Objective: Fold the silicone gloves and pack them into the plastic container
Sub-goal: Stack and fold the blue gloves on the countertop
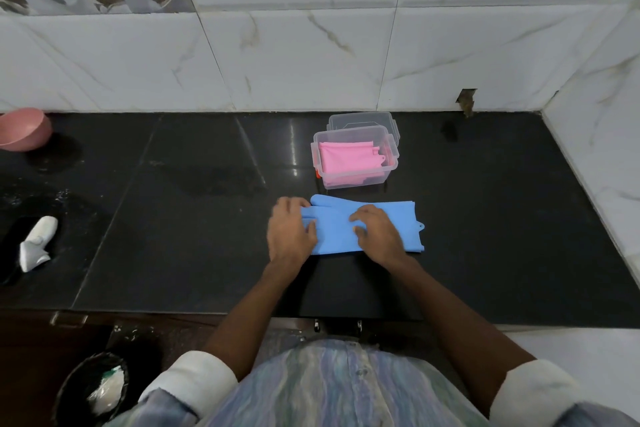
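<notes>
Head view, hands [332,232] on blue glove [337,236], container [356,158] beyond

A glove [341,230] is laid flat on the counter [173,218], cuff to the right. The left hand [290,230] is placed on its finger end, the right hand [379,234] on its middle. Just behind it the container [356,156] is set, a second glove [349,159] folded inside — its lid [362,121] is propped behind. Far left, a bowl [24,128] is set at the wall; a bottle [36,243] is laid nearer.
</notes>
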